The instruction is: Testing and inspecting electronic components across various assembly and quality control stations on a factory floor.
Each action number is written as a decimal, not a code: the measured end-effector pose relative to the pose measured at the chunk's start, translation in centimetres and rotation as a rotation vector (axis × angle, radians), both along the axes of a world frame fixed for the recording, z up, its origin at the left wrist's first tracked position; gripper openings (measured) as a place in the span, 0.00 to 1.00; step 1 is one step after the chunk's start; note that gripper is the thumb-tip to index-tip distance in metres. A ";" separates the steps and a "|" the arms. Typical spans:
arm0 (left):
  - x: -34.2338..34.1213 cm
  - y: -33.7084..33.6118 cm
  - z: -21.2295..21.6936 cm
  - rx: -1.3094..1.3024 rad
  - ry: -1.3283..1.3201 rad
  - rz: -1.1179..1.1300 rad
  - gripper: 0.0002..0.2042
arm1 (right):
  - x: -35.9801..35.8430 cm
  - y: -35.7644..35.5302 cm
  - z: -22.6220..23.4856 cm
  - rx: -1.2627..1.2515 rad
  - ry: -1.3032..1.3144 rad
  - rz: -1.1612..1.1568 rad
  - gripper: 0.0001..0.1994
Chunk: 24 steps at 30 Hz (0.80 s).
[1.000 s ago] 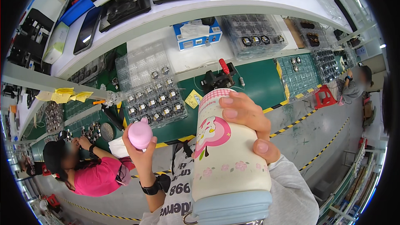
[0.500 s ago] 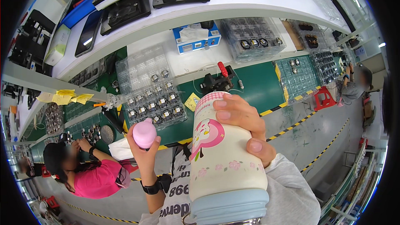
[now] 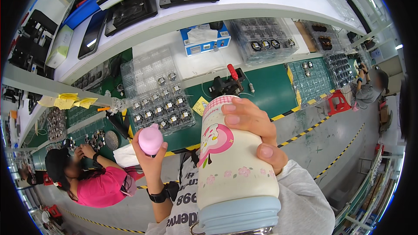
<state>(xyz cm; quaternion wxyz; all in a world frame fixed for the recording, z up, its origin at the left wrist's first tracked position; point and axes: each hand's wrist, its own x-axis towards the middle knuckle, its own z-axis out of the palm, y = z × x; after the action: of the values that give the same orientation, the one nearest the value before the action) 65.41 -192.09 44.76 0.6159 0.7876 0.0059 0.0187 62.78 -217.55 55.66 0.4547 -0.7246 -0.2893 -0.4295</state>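
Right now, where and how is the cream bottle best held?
I'd grip the cream bottle around its broad cylindrical body, coming from the right, where the right hand holds it: the rounded wall probably suits a wrapping grasp, which leaves the blue end clear.

The right hand gripped a cream bottle, while the left hand held a pink cap. Beyond them, a clear tray of round parts lay on the green worktop.

Left hand: broad black wristband
Right sleeve: light grey, loose, softly creased
Top: pale grey, bold dark lettering in front
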 end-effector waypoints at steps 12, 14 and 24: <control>-0.1 0.1 -0.2 0.015 -0.004 -0.030 0.34 | 0.2 0.1 -0.1 0.020 -0.024 0.002 0.21; -0.2 0.2 -0.1 0.018 0.010 -0.020 0.34 | 0.2 0.2 0.0 0.015 -0.027 -0.004 0.21; -0.4 0.9 -0.6 0.036 -0.014 -0.020 0.34 | 0.2 0.1 0.0 0.011 -0.014 -0.017 0.21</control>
<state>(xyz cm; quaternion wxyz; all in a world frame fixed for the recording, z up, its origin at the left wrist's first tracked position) 65.05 -191.18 44.17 0.6019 0.7983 -0.0068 0.0183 63.00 -217.49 55.70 0.4530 -0.7214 -0.2838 -0.4403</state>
